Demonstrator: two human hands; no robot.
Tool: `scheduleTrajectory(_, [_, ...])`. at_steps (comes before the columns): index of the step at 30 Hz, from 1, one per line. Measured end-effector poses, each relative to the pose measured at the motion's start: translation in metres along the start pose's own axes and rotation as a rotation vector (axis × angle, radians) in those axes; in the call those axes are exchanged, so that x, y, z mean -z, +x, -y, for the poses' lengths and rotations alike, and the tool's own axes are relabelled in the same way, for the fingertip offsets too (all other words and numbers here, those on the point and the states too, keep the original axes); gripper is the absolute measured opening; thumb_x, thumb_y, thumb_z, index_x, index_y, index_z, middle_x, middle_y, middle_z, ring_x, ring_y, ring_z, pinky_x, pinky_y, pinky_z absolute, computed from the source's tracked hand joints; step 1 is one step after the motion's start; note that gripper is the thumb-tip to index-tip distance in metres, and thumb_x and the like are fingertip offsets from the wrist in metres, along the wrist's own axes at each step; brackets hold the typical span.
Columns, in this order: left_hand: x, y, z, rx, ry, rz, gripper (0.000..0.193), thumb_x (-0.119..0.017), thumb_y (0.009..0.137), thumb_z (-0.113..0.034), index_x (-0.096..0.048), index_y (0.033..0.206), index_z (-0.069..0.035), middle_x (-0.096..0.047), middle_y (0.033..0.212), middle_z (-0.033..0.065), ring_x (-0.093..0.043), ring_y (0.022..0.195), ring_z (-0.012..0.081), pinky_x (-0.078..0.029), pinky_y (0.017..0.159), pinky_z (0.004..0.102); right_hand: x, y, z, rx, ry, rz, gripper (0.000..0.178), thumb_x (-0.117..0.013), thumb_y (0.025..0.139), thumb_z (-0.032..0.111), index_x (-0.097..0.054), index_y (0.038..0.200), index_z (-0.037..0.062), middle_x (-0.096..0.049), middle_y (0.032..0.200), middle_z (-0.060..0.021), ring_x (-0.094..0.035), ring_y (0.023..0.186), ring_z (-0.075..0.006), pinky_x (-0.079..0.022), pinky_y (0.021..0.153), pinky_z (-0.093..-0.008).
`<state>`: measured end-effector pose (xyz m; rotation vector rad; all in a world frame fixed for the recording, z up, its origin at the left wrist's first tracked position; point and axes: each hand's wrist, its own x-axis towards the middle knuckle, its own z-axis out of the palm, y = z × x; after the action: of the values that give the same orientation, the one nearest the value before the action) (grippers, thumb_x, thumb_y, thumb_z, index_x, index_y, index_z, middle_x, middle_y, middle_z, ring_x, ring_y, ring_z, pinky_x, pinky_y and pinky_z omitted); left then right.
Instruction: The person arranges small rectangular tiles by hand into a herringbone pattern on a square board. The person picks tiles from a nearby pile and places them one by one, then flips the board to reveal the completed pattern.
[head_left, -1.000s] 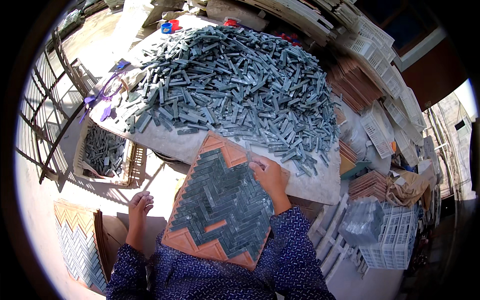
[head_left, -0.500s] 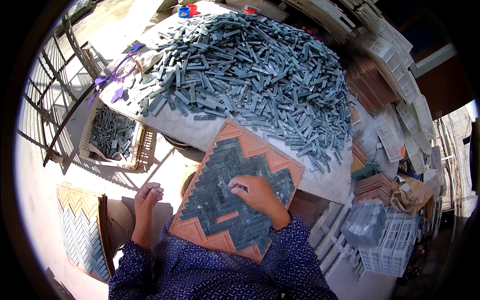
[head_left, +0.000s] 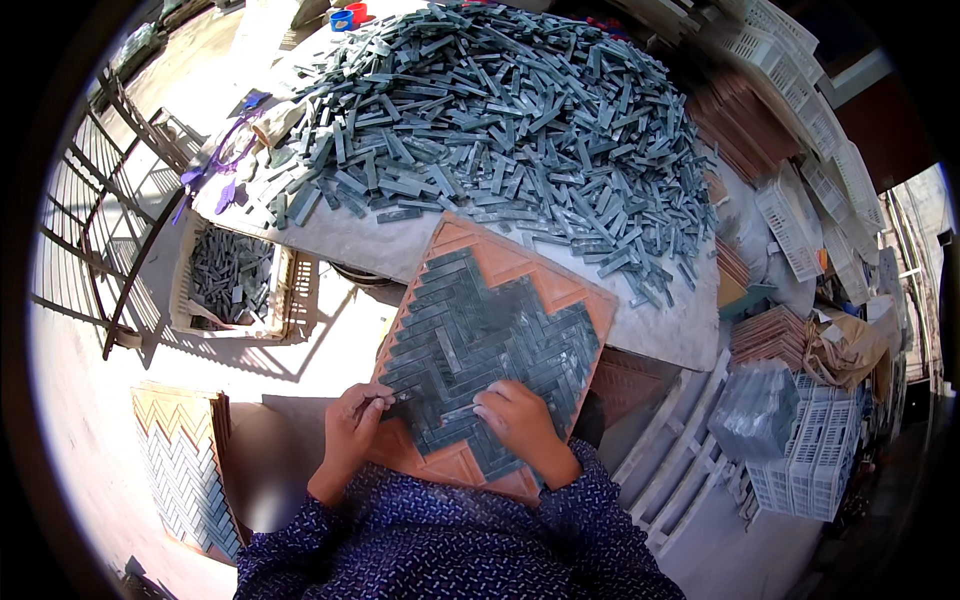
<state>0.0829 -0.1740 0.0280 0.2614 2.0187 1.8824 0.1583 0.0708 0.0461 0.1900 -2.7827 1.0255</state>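
An orange tray (head_left: 462,462) with zigzag ridges lies tilted against the table edge and my lap. Dark green-grey stone strips in a herringbone pattern (head_left: 480,330) fill most of it. My right hand (head_left: 522,428) is closed low over the pattern, its thumb and fingertips at a pale-edged stone strip (head_left: 460,412) lying in line with the rows. My left hand (head_left: 352,428) is at the tray's lower left edge, thumb and fingers pinched together. Whatever is between those fingertips is too small to make out.
A large heap of loose stone strips (head_left: 500,120) covers the table (head_left: 340,240) beyond the tray. A crate of strips (head_left: 185,290) stands at left, above a stack of patterned panels (head_left: 185,470). White plastic crates (head_left: 810,450) and clear-wrapped sheets (head_left: 752,405) stand at right.
My left hand has moved right and up to the tray's edge. My right hand has come lower on the pattern, and a strip now covers the bare orange gap there.
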Motion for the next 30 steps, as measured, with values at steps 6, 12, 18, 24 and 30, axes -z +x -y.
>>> scheduleTrajectory(6, [-0.035,-0.006,-0.018,-0.321,0.492,0.263,0.013,-0.06,0.081,0.003,-0.065,0.092,-0.002,-0.066,0.091,0.01,-0.063,0.083,0.0264,-0.05,0.074,0.033,-0.014,-0.004,-0.008,0.07,-0.031,-0.054,0.015,-0.067,0.074,0.006,-0.062,0.088,0.0035,-0.058,0.086,-0.0096,-0.059,0.082,-0.0286,-0.049,0.069,-0.036])
scheduleTrajectory(12, [-0.048,-0.009,-0.017,-0.536,1.036,0.469,0.062,-0.064,0.082,-0.021,-0.042,0.137,-0.005,-0.042,0.142,0.0117,-0.036,0.134,0.0282,-0.024,0.11,0.0517,0.006,-0.005,-0.004,-0.011,0.11,-0.166,0.015,-0.066,0.077,0.006,-0.062,0.091,0.003,-0.059,0.093,-0.0115,-0.06,0.086,-0.0301,-0.05,0.071,-0.036])
scheduleTrajectory(18, [-0.049,-0.009,-0.006,-0.508,1.172,0.535,0.068,-0.061,0.082,-0.036,-0.041,0.138,-0.003,-0.038,0.145,0.012,-0.031,0.137,0.0287,-0.018,0.111,0.0546,0.051,-0.039,-0.025,-0.249,0.1,-0.456,0.013,-0.067,0.079,0.005,-0.065,0.092,0.0008,-0.064,0.09,-0.0143,-0.064,0.078,-0.0305,-0.051,0.067,-0.0347])
scheduleTrajectory(24, [-0.061,-0.004,-0.019,-0.51,1.144,0.562,0.076,-0.061,0.082,-0.041,-0.034,0.141,-0.003,-0.034,0.148,0.0123,-0.028,0.138,0.0277,-0.016,0.111,0.0563,0.067,-0.087,-0.048,-0.421,0.052,-0.729,0.008,-0.065,0.08,0.001,-0.065,0.087,-0.0016,-0.066,0.083,-0.0165,-0.065,0.074,-0.0296,-0.051,0.066,-0.0336])
scheduleTrajectory(30, [-0.079,0.004,-0.008,-0.557,1.341,0.615,0.079,-0.055,0.082,-0.05,-0.032,0.143,-0.004,-0.031,0.15,0.0115,-0.027,0.139,0.0264,-0.014,0.111,0.0567,0.063,-0.111,-0.054,-0.496,0.053,-0.731,0.01,-0.064,0.082,0.003,-0.065,0.09,-0.0017,-0.066,0.086,-0.0168,-0.065,0.074,-0.0287,-0.05,0.066,-0.0328])
